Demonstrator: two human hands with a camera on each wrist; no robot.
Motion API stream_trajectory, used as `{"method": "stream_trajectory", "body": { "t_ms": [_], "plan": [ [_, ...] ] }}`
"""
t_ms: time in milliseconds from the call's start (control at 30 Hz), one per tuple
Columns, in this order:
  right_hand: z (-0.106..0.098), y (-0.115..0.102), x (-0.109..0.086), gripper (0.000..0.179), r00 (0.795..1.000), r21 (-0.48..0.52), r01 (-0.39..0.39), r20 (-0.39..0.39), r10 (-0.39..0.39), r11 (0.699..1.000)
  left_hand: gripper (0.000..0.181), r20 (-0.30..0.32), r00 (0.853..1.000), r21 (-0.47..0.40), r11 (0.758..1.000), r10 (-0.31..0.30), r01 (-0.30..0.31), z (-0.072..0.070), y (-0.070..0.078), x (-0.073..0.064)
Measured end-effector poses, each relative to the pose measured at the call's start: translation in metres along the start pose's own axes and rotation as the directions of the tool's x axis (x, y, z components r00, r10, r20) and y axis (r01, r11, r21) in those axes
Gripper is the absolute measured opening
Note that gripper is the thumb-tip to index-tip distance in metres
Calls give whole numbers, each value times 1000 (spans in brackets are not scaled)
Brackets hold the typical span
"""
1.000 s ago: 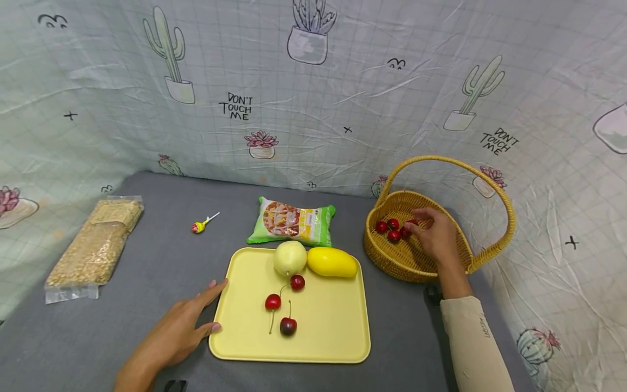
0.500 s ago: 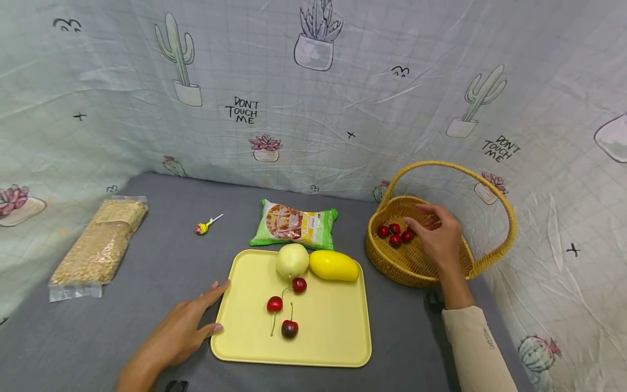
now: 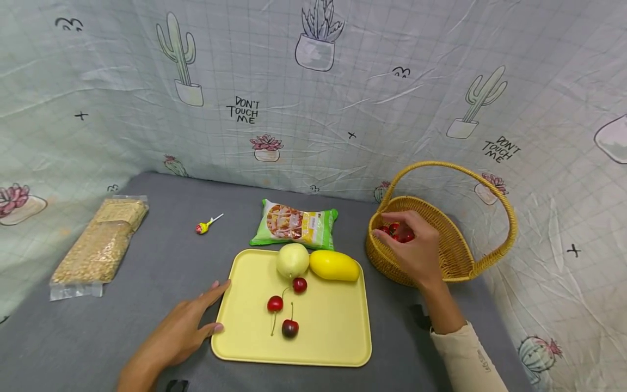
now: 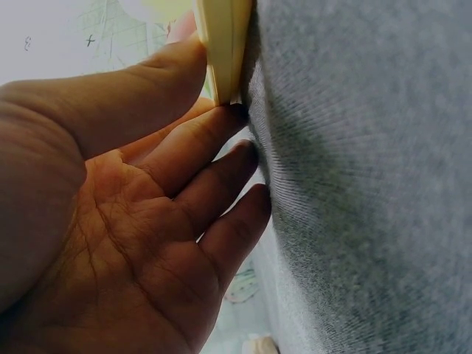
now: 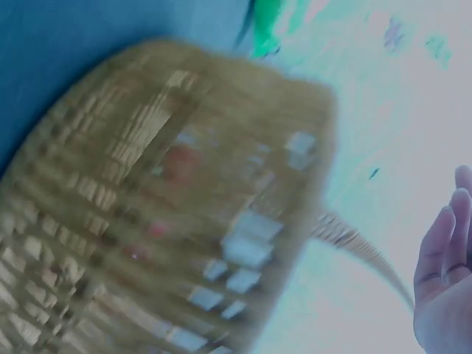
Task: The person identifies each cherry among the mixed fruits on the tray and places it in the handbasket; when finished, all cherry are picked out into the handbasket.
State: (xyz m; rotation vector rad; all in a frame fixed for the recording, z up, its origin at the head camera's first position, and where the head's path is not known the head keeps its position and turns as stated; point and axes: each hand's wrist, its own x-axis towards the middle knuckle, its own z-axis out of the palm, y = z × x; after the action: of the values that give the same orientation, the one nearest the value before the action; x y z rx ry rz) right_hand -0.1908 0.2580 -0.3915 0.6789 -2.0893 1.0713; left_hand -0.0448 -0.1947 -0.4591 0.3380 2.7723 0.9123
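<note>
My left hand (image 3: pixel 178 325) touches the left edge of the yellow tray (image 3: pixel 333 332) with straight fingers and thumb; in the left wrist view the thumb (image 4: pixel 158 77) lies against the tray's side. On the tray are three dark red cherries with stems, one cherry (image 3: pixel 290 328) nearest the front, plus a pale green round fruit (image 3: pixel 293 260) and a yellow mango-like fruit (image 3: pixel 334 265). Over the near left rim of the wicker basket (image 3: pixel 453 239) hovers my right hand (image 3: pixel 416 245), thumb and fingers apart with nothing held. Several red cherries (image 3: pixel 403 234) sit inside the basket, partly hidden behind this hand.
A green-and-white food packet (image 3: pixel 294 223) lies behind the tray. Farther left are a lollipop (image 3: pixel 203 227) and a clear bag of pale grains (image 3: pixel 98 245). The basket's tall arched handle (image 3: pixel 509 218) rises at right. Patterned cloth (image 3: pixel 313 136) hangs behind the grey table.
My right hand has left the cherries inside the basket, drawing back and then moving left to its near rim. The left hand stays at the tray. The head view has shifted slightly.
</note>
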Motion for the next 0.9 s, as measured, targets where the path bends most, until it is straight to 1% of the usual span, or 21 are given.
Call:
{"method": "stream_trajectory", "body": {
  "t_ms": [167, 300, 400, 567, 700, 767, 833, 900],
  "plan": [
    [9, -21, -4, 47, 996, 34, 52, 69, -54, 998, 88, -2, 1000, 3, 1000, -1, 1, 0, 1, 0],
    [17, -36, -9, 48, 987, 53, 79, 137, -85, 995, 87, -10, 1000, 1, 1000, 5, -5, 0, 1, -1],
    [22, -47, -14, 47, 976, 71, 82, 196, -95, 994, 87, -13, 1000, 2, 1000, 7, -7, 0, 1, -1],
    [30, -62, -22, 44, 952, 105, 81, 286, -108, 991, 87, -13, 1000, 6, 1000, 1, -1, 0, 2, -1],
    [36, -72, -28, 42, 928, 121, 85, 351, -123, 989, 87, -14, 1000, 6, 1000, -5, 5, 0, 3, -1],
    [39, -78, -31, 40, 911, 126, 92, 389, -135, 988, 87, -14, 1000, 8, 1000, -7, 7, 0, 4, -1],
    [42, -83, -35, 40, 887, 119, 91, 442, -135, 989, 87, -14, 1000, 10, 1000, -6, 6, 0, 4, -1],
    [45, -88, -38, 40, 855, 114, 91, 501, -136, 989, 87, -14, 1000, 7, 1000, -3, 3, -1, 4, -1]
  ]
}}
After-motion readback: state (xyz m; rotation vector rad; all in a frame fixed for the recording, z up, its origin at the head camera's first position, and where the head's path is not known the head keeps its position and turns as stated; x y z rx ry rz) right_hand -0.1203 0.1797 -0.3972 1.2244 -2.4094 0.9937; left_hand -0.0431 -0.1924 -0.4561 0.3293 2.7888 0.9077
